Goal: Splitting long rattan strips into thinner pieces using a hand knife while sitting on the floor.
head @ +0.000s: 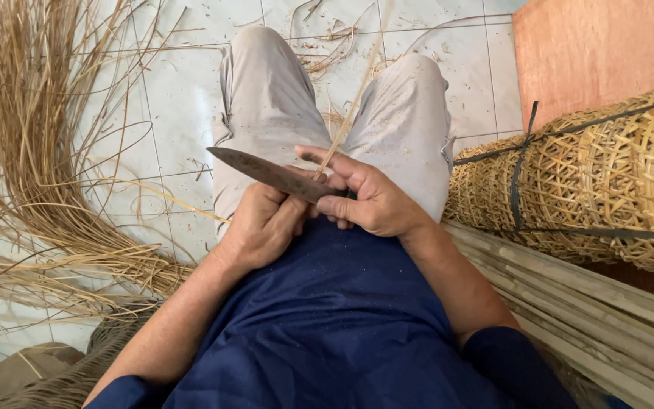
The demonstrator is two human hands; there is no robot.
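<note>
Dark, worn knife (270,174) points left; thin pale cane strip (350,113) slants upward over it.

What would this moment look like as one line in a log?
left hand: grips knife | right hand: holds thin cane strip against blade | seated on tiled floor | woven baskets right

We take this for a basket-weaving workshop run on a white tiled floor (168,98): loose pale rattan strands (32,151) sprawl in a heap, open-weave golden cane baskets (607,174) lie bundled with dark straps, split pale cane slats (584,303) are stacked alongside, and shavings litter the tiles.
</note>
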